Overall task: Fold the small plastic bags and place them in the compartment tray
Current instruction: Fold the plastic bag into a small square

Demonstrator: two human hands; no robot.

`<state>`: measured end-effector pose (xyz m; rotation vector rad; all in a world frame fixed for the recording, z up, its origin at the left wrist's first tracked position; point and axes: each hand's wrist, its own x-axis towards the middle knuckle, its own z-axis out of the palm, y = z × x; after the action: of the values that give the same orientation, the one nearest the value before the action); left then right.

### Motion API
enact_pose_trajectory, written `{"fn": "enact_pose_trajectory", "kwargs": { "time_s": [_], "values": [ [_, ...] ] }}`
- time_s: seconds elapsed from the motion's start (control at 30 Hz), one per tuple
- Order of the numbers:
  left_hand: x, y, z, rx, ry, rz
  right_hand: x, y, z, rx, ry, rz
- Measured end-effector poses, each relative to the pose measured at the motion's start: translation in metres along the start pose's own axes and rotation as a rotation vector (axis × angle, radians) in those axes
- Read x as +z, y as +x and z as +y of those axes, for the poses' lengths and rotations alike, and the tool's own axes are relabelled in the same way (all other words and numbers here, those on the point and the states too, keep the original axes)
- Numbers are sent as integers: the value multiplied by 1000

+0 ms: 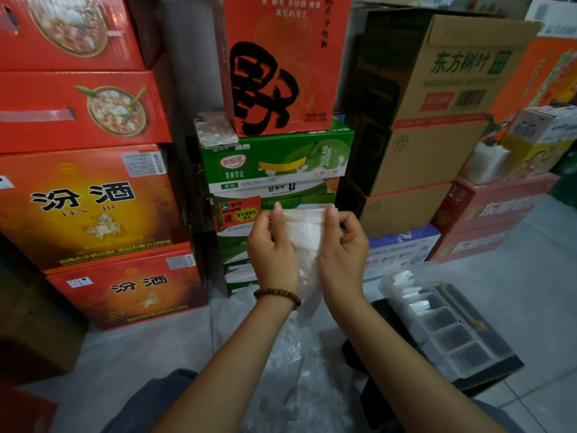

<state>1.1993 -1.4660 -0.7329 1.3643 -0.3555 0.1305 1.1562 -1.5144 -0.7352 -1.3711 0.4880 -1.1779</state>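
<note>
Both raised hands, left [272, 245] and right [342, 245], pinch the plastic bag's [307, 242] top corners.

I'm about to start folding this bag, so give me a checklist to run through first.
1. Left hand grip: pinches the plastic bag at its top edge, ok.
2. Right hand grip: pinches the other top corner, ok.
3. Bag smooth enough to fold: wrinkled, not ok.
4. Bag's lower end apart from the loose bags below: cannot tell.
5. Compartment tray has free slots: near ones look empty, ok.
6. Folded bags sit in the far slots: ok.
</note>
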Motion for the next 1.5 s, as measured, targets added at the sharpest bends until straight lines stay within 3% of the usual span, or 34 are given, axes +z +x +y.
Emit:
{"fn": "enact_pose_trajectory", "kwargs": {
  "time_s": [0.2,0.37,0.53,0.6,0.77,0.9,1.1,1.37,1.5],
  "values": [
    [-8,11,-2,-306,-6,-27,-3,0,1,183,81,-34],
    [-18,24,-7,-423,30,-58,-10,8,7,243,80,28],
    [-25,16,-4,-427,99,-483,-18,16,9,146,-47,76],
    [-25,8,-6,-364,87,-534,-18,14,13,149,-54,44],
    [-27,8,-1,-229,3,-465,-22,15,10,220,-59,-22],
    [-35,18,0,-165,7,-314,-29,23,0,325,-63,-84],
    [-39,25,-4,-178,33,-245,-29,8,1,590,-155,-651],
    [-49,34,-9,-201,124,-232,-32,7,-3,518,-37,-583],
    [-57,42,-3,-237,146,-198,-35,12,-6,576,67,-526]
  ]
}}
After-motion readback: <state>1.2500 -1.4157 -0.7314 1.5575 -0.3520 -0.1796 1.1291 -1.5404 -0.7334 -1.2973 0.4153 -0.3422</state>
